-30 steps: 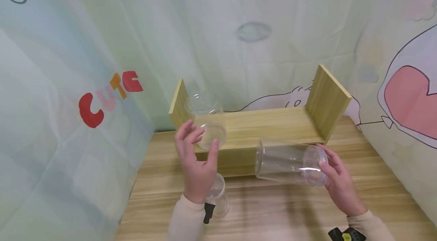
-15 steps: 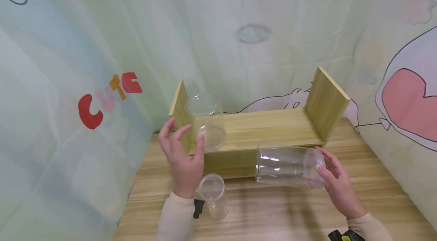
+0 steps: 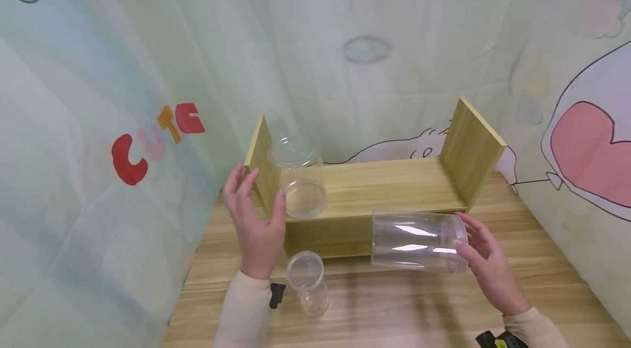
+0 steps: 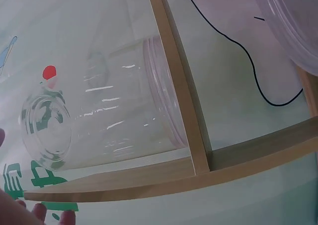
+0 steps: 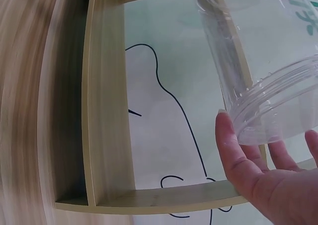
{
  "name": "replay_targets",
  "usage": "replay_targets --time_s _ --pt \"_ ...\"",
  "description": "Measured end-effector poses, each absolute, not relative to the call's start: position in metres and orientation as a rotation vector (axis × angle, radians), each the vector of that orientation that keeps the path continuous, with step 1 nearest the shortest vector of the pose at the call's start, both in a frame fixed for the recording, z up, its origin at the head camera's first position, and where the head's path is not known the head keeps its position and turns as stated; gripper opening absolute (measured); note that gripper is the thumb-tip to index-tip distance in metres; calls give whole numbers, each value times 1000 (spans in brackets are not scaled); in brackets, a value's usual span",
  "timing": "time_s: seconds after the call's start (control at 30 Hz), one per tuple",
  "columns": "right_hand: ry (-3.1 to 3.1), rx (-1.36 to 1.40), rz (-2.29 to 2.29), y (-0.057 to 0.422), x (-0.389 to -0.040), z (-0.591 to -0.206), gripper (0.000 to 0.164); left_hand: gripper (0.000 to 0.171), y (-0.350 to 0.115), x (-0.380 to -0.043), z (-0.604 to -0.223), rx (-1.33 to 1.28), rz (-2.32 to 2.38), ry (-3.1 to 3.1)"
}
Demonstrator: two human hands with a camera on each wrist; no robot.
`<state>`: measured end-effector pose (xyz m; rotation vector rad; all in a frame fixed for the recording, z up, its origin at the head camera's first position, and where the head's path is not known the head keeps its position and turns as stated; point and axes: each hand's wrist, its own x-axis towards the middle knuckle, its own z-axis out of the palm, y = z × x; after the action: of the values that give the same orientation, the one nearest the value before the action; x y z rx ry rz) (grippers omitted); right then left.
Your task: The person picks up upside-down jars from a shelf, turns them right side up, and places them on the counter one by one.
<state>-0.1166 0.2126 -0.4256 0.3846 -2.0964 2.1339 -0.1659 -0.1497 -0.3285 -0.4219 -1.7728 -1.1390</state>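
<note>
A clear plastic jar (image 3: pixel 414 241) lies sideways in the air before the wooden shelf (image 3: pixel 389 186). My right hand (image 3: pixel 493 266) grips it by its ridged right end, thumb on the near side; the right wrist view shows fingertips on that rim. On the shelf's upper board, against the left side panel, a second clear jar (image 3: pixel 300 178) stands upright. Just left and in front of it is my left hand (image 3: pixel 256 227), fingers spread and holding nothing. The left wrist view shows that jar (image 4: pixel 119 101) with only a few fingertips at the lower left corner.
A smaller clear container (image 3: pixel 308 277) with a round top stands on the wooden table (image 3: pixel 374 304) in front of the shelf, right of my left wrist. The shelf's right side panel (image 3: pixel 473 145) rises behind the held jar. A printed cloth (image 3: pixel 315 90) hangs behind and at both sides.
My left hand has moved left, away from the front of the standing jar, uncovering more of the small container. The jar in my right hand has dipped slightly and stays held.
</note>
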Motion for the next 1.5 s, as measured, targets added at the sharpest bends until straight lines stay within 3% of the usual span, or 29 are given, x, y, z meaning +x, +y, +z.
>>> replay_targets --time_s 0.33,0.73,1.3,1.5 --pt "-2308 289 1919 214 -116 -422 52 69 -170 -188 -354 -380 -1171 -2022" --pt "-2345 334 1921 214 -115 -424 58 60 -174 -188 -357 -324 -1236 -2085" --pt "-2509 357 1598 223 -121 -427 64 76 -171 -193 -355 -340 -1291 -2022" --pt "-2578 352 1413 223 -119 -433 67 75 -168 -187 -349 -337 -1303 -2040"
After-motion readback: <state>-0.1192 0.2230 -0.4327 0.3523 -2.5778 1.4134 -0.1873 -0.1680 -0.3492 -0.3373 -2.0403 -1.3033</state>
